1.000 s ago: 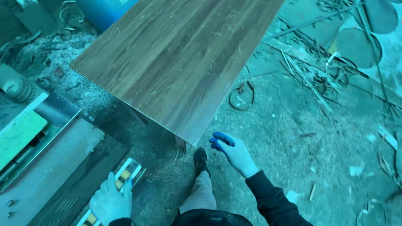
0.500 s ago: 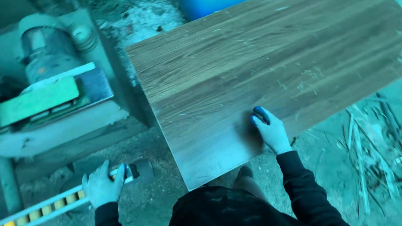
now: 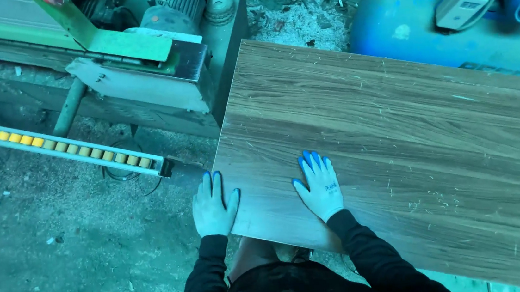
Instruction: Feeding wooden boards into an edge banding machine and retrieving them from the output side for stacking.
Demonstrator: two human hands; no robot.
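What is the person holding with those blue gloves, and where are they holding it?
The big wood-grain board. The left hand is at its near left corner edge, and the right hand lies flat on top near that corner. Neither clearly grips it.

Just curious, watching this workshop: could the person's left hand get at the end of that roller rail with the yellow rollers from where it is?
Probably yes. The left hand rests at the wood panel edge, close to the roller rail end, with nothing between.

Place: a woodworking workshop.
Machinery: a green machine [image 3: 130, 47] with an electric motor [image 3: 176, 5], beside a roller conveyor rail [image 3: 60, 146].
Material: a large wood-grain panel [image 3: 412, 144].
Floor: sawdust and shavings [image 3: 60, 248].
Other equipment: a blue tank [image 3: 414, 29], likely a compressor.
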